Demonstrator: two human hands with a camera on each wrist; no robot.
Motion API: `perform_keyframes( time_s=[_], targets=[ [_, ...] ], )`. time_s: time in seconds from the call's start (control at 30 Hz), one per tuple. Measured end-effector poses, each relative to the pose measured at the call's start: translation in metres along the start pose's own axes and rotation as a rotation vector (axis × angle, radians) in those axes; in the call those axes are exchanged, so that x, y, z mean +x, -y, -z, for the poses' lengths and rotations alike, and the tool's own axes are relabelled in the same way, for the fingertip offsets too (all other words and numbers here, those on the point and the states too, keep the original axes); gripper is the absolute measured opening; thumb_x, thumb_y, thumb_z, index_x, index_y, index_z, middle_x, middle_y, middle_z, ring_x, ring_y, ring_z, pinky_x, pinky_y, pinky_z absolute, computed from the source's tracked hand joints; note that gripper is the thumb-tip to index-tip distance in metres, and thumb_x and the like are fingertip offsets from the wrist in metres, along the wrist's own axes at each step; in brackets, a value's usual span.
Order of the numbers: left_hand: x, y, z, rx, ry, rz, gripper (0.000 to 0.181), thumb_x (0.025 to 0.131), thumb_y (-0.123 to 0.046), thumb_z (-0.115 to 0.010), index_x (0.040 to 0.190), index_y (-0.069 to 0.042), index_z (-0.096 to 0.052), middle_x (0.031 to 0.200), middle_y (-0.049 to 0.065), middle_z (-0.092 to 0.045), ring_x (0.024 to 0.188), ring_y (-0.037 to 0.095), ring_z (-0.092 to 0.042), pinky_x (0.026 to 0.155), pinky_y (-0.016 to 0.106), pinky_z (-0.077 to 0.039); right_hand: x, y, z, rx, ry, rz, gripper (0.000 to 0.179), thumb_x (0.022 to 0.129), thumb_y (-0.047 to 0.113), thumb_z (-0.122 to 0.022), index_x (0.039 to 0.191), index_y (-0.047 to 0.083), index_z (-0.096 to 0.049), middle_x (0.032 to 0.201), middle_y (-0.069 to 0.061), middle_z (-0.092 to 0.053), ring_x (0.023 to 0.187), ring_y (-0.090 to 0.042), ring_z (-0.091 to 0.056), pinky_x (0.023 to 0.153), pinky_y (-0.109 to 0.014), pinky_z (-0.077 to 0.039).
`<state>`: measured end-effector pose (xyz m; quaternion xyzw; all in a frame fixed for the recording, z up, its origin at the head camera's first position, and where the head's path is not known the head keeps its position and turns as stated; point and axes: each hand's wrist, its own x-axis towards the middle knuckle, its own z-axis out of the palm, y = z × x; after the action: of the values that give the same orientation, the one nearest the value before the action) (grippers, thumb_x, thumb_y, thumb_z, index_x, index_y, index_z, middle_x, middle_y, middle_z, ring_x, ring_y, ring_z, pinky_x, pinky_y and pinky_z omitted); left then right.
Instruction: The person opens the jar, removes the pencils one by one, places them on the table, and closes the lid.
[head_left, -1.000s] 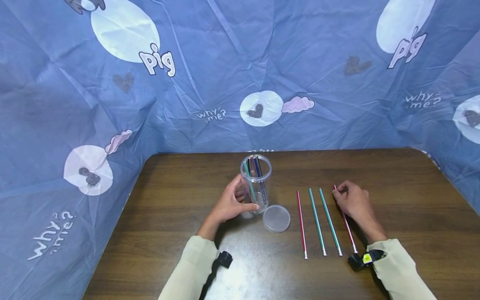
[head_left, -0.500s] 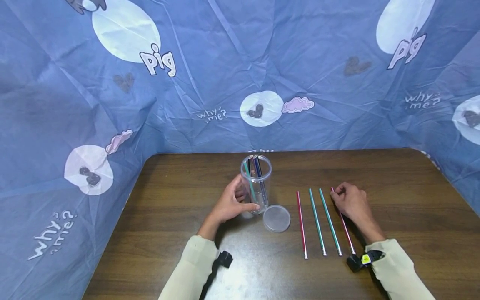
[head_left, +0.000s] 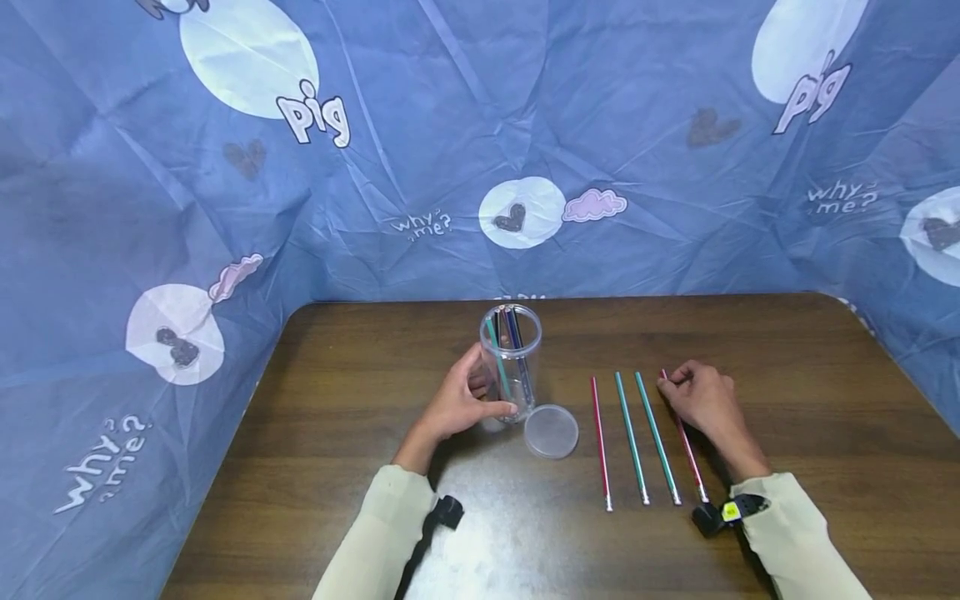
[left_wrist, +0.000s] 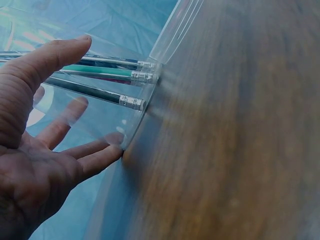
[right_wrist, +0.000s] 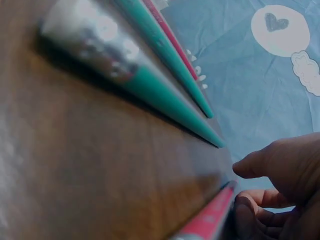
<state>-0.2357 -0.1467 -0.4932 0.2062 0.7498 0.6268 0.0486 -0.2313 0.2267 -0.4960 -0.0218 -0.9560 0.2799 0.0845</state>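
Red pencil [head_left: 691, 458] at lower right sits a bit farther left than before, right hand [head_left: 707, 400] curled at its top, can't tell if pinching, left hand [head_left: 459, 402] holding a clear jar [head_left: 510, 355] mid-frame, three loose pencils [head_left: 632, 437] between.

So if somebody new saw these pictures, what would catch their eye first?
Probably the blue backdrop, printed with hearts and the words "pig" and "why me?", behind the table. Next, the clear jar around mid-table, upright with several pencils inside and the left hand around it. Right of it, four red and teal pencils lie roughly parallel, the right hand at the rightmost.
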Motion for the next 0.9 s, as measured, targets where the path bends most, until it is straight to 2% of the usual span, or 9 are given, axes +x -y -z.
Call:
perform_keyframes(
  time_s=[0.17,0.3,0.4,0.53,0.7,0.77,0.9],
  targets=[
    [0.0,0.0,0.0,-0.008,-0.007,0.01,0.095,0.067,0.005,-0.088,0.148,-0.011,-0.041,0.139,0.022,-0.054,0.123,0.043,-0.055,0.101,0.056,-0.045,0.0,0.0,0.005,0.023,-0.012,-0.015,0.028,0.09,0.027,-0.07,0.089,0.0,-0.065,0.068,-0.007,-0.067,0.069,-0.031,-0.063,0.061,-0.043,-0.046],
    [0.0,0.001,-0.001,-0.016,-0.009,0.005,0.093,0.067,0.006,-0.087,0.147,-0.01,-0.041,0.139,0.024,-0.054,0.123,0.044,-0.055,0.101,0.057,-0.045,0.0,0.003,0.009,0.049,-0.017,-0.05,0.034,0.093,0.03,-0.068,0.1,-0.003,-0.062,0.073,-0.009,-0.069,0.07,-0.029,-0.063,0.062,-0.04,-0.045],
    [-0.001,-0.001,-0.001,-0.025,-0.011,-0.002,0.093,0.067,0.008,-0.086,0.147,-0.006,-0.041,0.139,0.027,-0.053,0.122,0.046,-0.054,0.101,0.059,-0.044,-0.001,0.008,0.013,0.065,-0.041,-0.046,0.038,0.094,0.03,-0.066,0.108,-0.005,-0.06,0.075,-0.01,-0.068,0.069,-0.026,-0.062,0.063,-0.039,-0.045],
    [-0.004,-0.014,-0.002,-0.026,-0.012,0.001,0.091,0.068,0.01,-0.085,0.146,0.001,-0.039,0.138,0.029,-0.053,0.122,0.048,-0.053,0.1,0.061,-0.044,-0.004,0.022,0.02,0.098,-0.111,-0.002,0.041,0.095,0.032,-0.065,0.111,-0.005,-0.06,0.075,-0.01,-0.068,0.065,-0.021,-0.06,0.063,-0.038,-0.044],
    [-0.009,-0.032,0.0,-0.007,0.002,0.009,0.088,0.069,0.01,-0.083,0.145,0.002,-0.039,0.138,0.027,-0.054,0.123,0.047,-0.053,0.1,0.057,-0.045,-0.007,0.046,0.027,0.149,-0.226,0.032,0.04,0.094,0.038,-0.066,0.108,0.0,-0.063,0.077,-0.009,-0.067,0.064,-0.013,-0.058,0.064,-0.035,-0.044],
    [-0.009,-0.032,0.0,-0.006,0.004,0.012,0.087,0.069,0.01,-0.083,0.145,0.002,-0.04,0.138,0.027,-0.053,0.123,0.047,-0.053,0.101,0.057,-0.045,-0.008,0.056,0.029,0.168,-0.256,0.032,0.04,0.094,0.039,-0.066,0.106,0.002,-0.064,0.076,-0.008,-0.067,0.062,-0.007,-0.056,0.064,-0.032,-0.043],
    [-0.004,-0.017,-0.001,-0.015,-0.002,0.005,0.09,0.069,0.01,-0.084,0.146,-0.001,-0.04,0.14,0.028,-0.052,0.123,0.048,-0.053,0.101,0.058,-0.045,-0.009,0.076,0.034,0.205,-0.298,0.044,0.037,0.094,0.038,-0.067,0.105,0.003,-0.065,0.076,-0.007,-0.066,0.058,0.002,-0.053,0.062,-0.026,-0.041]
  ],
)
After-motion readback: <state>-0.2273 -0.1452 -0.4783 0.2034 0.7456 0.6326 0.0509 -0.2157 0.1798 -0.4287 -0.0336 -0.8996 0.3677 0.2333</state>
